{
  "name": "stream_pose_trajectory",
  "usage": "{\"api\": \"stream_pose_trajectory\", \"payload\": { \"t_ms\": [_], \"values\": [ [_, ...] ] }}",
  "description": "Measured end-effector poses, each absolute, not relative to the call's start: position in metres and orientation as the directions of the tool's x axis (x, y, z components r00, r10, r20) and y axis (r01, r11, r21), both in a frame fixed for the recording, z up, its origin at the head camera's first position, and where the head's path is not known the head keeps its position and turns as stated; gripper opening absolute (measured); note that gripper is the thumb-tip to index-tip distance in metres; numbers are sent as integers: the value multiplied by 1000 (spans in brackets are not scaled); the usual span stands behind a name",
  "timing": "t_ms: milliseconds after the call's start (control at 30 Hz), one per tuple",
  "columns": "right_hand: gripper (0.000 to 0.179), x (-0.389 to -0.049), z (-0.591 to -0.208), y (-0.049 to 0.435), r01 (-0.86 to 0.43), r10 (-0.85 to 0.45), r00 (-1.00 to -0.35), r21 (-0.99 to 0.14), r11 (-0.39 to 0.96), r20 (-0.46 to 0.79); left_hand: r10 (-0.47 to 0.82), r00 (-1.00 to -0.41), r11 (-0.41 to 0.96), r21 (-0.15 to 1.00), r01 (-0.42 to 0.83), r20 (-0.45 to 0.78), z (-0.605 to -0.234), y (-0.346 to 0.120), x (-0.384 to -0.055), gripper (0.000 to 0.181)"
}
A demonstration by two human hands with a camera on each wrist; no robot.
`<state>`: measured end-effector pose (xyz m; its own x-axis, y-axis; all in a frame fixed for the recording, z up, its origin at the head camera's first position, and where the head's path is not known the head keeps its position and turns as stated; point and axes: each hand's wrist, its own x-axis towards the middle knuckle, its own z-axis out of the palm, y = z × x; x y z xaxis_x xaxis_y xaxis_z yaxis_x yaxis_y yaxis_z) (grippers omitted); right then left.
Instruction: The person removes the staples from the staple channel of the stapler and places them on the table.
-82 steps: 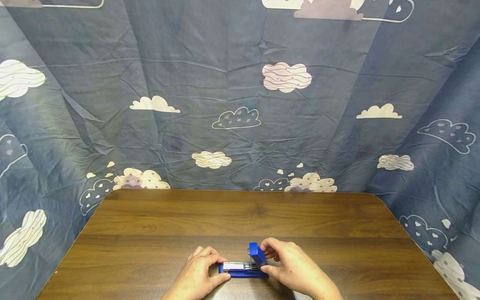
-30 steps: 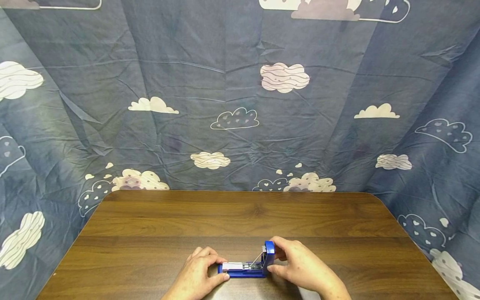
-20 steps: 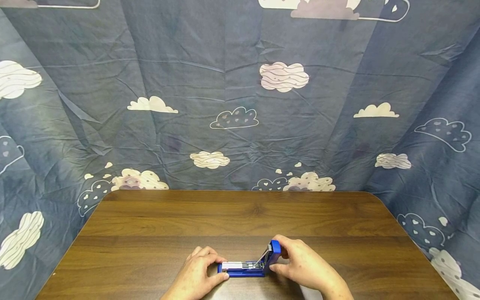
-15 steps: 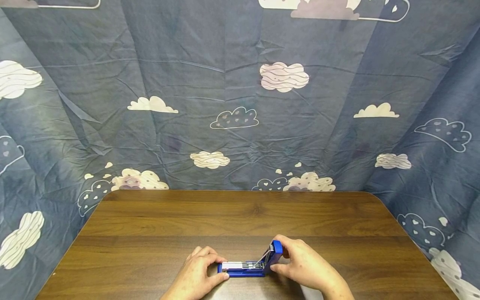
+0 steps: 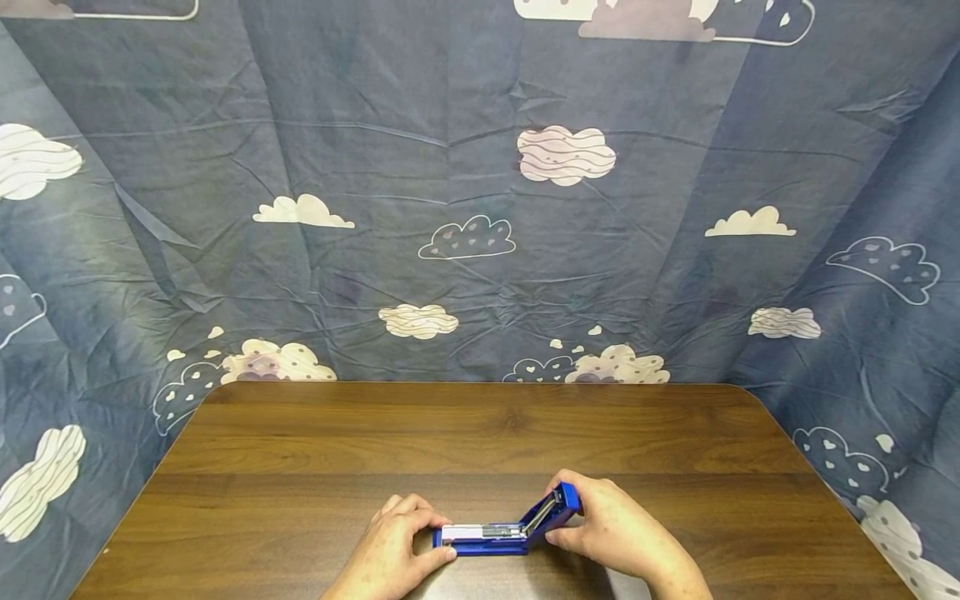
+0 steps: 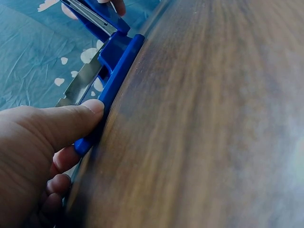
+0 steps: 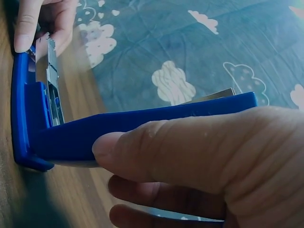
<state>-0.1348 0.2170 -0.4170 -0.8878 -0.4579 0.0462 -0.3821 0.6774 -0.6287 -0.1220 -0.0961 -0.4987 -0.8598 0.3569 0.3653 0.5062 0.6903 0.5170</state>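
A blue stapler (image 5: 491, 549) lies on the table with its top cover swung up and back to the right, baring the metal staple channel (image 5: 498, 531). My left hand (image 5: 397, 546) holds the left end of the base between thumb and fingers; the thumb (image 6: 90, 111) lies along the blue base (image 6: 121, 71) in the left wrist view. With my right hand (image 5: 607, 529) I grip the raised cover (image 7: 142, 123), thumb on its near side. The fingers on the cover's far side are partly hidden.
The brown wooden table (image 5: 360, 442) reaches back to a dark blue curtain (image 5: 390, 167) printed with clouds. This curtain also hangs along the left and right sides.
My right hand has tilted the stapler's cover further back, from leaning over the channel, through upright, to sloping right. My left hand keeps its hold on the base.
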Motion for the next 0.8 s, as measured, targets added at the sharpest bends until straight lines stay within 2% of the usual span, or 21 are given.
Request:
{"api": "stream_pose_trajectory", "payload": {
  "t_ms": [333,800],
  "values": [
    [31,-136,-414,221,-325,-435,-900,-623,712,-27,355,-852,692,504,516,384,-499,-96,-122,27],
    [28,-137,-416,220,-340,-422,-906,-613,713,11,343,-855,693,509,510,390,-502,-95,-121,27]
  ]
}}
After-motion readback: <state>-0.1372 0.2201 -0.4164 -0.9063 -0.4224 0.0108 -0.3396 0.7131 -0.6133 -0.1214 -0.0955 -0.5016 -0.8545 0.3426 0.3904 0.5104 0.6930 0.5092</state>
